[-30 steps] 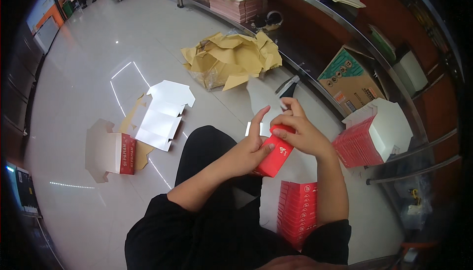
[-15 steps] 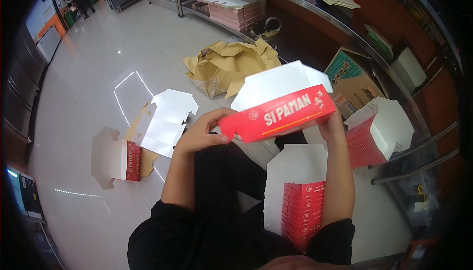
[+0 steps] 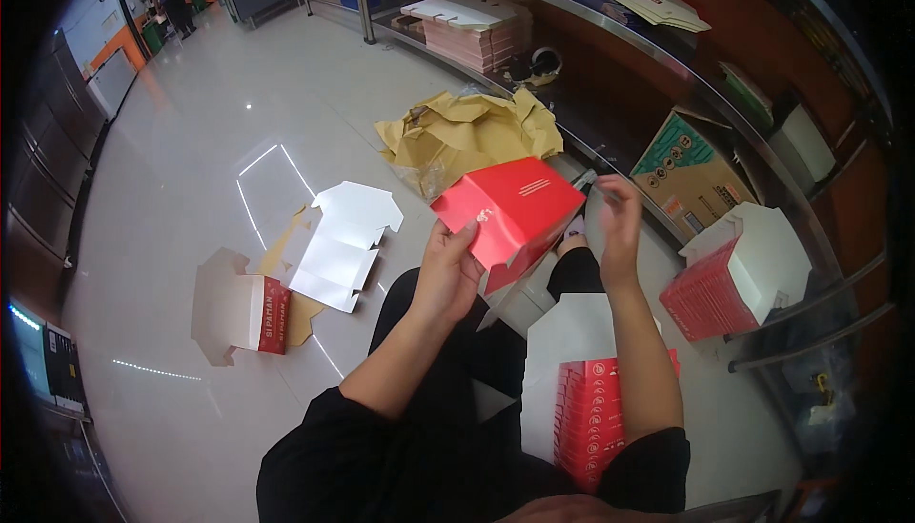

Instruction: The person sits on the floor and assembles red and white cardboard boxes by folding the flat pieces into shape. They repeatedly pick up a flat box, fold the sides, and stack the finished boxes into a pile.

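From the head view, our left hand (image 3: 446,270) has its fingers clamped on the red carton (image 3: 510,208), held up over the lap. Our right hand (image 3: 618,206) hovers beside it, fingers apart (seemingly holding nothing). The carton looks half folded; the stack of flat cartons (image 3: 596,409) by our right arm awaits, with one folded box (image 3: 734,275) standing finished.

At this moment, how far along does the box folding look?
Done: one folded red box sits on the floor, and more stand at the right. In hand: the left hand grips a red box being shaped; the right hand is open beside it, seemingly not gripping. Left: a stack of flat red blanks by the right forearm and a flat white blank on the floor.
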Demonstrator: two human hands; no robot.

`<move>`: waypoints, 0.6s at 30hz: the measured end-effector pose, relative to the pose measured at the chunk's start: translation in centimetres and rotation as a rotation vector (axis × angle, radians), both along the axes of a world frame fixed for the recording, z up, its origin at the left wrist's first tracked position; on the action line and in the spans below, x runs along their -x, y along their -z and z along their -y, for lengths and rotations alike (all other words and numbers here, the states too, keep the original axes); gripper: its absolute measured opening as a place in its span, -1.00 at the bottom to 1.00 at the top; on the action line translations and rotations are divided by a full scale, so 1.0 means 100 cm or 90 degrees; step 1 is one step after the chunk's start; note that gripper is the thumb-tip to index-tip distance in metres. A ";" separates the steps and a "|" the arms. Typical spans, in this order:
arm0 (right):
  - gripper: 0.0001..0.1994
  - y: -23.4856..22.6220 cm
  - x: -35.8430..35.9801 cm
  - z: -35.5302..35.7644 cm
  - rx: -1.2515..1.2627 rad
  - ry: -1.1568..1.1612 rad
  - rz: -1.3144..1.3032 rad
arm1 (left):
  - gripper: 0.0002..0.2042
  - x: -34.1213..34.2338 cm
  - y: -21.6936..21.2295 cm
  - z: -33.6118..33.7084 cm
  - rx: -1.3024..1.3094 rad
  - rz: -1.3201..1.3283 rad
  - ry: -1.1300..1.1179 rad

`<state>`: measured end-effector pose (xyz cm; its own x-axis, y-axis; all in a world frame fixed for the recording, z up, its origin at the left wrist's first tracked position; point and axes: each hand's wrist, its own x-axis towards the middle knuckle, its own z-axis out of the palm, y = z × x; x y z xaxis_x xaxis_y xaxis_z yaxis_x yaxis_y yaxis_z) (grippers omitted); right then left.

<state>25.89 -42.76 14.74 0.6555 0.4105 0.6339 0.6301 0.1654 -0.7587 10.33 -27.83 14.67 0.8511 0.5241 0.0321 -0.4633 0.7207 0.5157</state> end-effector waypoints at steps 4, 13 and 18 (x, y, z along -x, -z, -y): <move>-0.27 -0.028 0.048 -0.011 0.223 -0.182 0.263 | -0.65 -0.001 -0.004 0.007 0.030 0.003 0.012; -0.33 -0.006 0.053 -0.017 0.084 -0.150 0.291 | -0.61 0.002 -0.019 0.026 -0.004 0.079 0.100; -0.69 -0.018 0.063 -0.011 0.077 0.032 0.541 | -0.65 0.004 -0.021 0.031 0.056 0.130 0.132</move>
<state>19.54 -41.62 16.53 -0.0023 0.4909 0.8712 0.9968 0.0707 -0.0372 9.94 -30.96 16.73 0.9209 0.3481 0.1757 -0.3891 0.8487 0.3582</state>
